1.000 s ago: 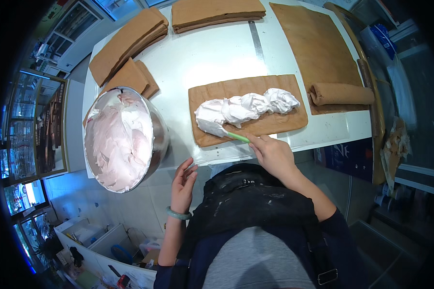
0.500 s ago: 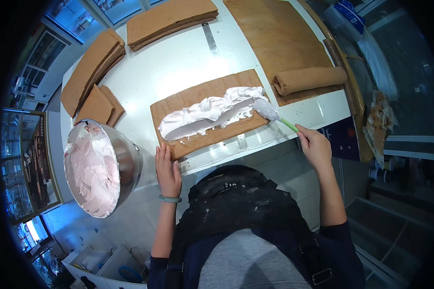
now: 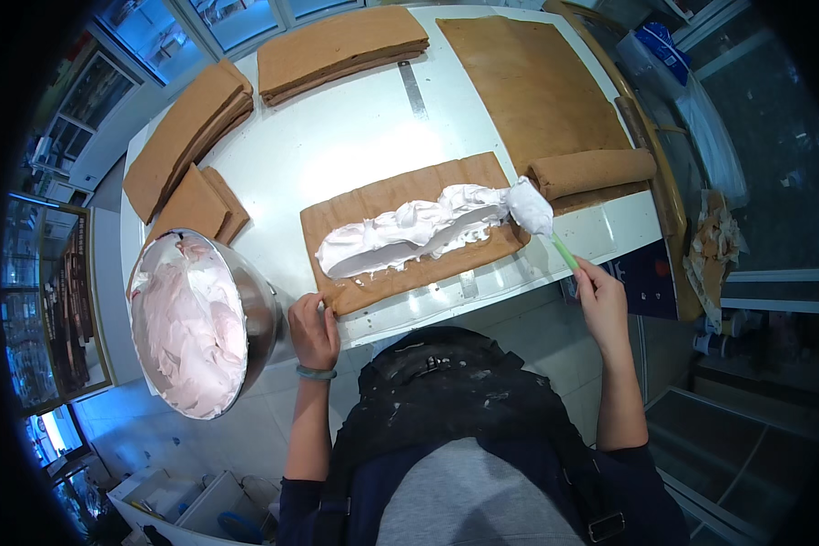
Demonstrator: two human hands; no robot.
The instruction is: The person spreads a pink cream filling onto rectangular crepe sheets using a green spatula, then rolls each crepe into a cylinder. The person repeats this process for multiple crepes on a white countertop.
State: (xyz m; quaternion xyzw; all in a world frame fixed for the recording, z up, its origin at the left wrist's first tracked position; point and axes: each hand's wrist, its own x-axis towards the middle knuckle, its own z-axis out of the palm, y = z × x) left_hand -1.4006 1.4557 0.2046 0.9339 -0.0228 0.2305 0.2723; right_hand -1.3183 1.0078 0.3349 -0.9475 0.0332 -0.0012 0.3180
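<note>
The sponge sheet was laid in the middle of the frame on the white table, its long axis running from the lower left up toward the upper right. A thick ridge of white cream was spread along that same axis, heaped more toward the right-hand end. The spatula was found at the upper right end of the sheet, its cream-laden blade resting at the sheet's right edge and its green handle slanting down and right into the right hand, by which it was gripped closed. The lower left corner of the sheet was pinned by the left hand, its fingers curled down on the table edge and touching the sponge. Thus each end of the sheet was attended by one hand, the cream lying between them and nearer the right.

Just beyond the spatula, to the right, a rolled sponge was seen lying on a large flat sponge sheet. A steel bowl of pale pink cream was placed at the left, just beside the left hand. Stacks of sponge sheets were set along the upper left.
</note>
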